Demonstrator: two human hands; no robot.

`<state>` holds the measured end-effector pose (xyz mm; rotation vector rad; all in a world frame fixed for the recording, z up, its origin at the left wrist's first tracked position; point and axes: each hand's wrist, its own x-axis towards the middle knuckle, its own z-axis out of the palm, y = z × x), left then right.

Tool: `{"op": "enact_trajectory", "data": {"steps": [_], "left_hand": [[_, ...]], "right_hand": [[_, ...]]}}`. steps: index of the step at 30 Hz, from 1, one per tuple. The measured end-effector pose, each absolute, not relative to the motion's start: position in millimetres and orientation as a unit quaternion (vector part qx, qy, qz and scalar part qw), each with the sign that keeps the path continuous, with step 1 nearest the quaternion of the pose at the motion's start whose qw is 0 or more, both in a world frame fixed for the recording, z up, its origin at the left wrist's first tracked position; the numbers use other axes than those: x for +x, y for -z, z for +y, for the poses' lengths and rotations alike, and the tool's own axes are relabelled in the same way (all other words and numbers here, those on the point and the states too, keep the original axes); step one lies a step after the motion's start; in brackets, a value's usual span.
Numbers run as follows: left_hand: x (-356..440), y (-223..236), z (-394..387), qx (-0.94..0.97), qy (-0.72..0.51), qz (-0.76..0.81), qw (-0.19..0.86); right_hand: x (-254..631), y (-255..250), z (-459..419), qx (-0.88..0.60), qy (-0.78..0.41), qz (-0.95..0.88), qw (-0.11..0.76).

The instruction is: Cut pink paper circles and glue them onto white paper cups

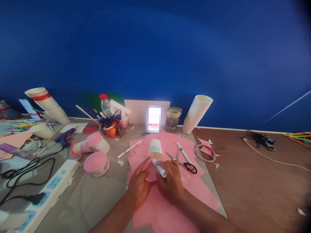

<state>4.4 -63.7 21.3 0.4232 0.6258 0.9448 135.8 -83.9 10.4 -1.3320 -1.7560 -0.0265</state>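
My right hand (171, 183) is closed round a white and blue glue stick (159, 167), its tip pointing up and left. My left hand (139, 184) pinches a small piece of pink paper (148, 173) just left of the glue stick. Both hands rest over a spread of pink paper sheets (191, 189) on the table. A paper cup with a pale blue band (155, 149) lies just beyond my fingers. Scissors with black handles (183, 162) lie right of my right hand.
Two pink-covered cups (96, 163) sit left of the sheets, with a white power strip (48, 191) and black cables further left. A leaning stack of white cups (196, 113), a glass jar (173, 119), a phone (154, 119), pens, a tape ring (205, 152) and a glue gun (65, 135) lie around.
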Motion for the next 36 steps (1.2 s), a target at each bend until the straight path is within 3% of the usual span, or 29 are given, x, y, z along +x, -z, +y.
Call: {"op": "enact_trajectory", "data": {"steps": [13, 22, 36], "left_hand": [[1, -25, -59, 0.190, -0.483, 0.319, 0.793], [3, -22, -60, 0.219, -0.469, 0.297, 0.802], [-1, -20, -56, 0.207, -0.475, 0.331, 0.788]], "right_hand": [[134, -18, -92, -0.532, -0.054, -0.697, 0.477], [141, -19, -83, -0.519, -0.014, -0.696, 0.496], [139, -16, -84, -0.542, -0.052, -0.697, 0.468]]}}
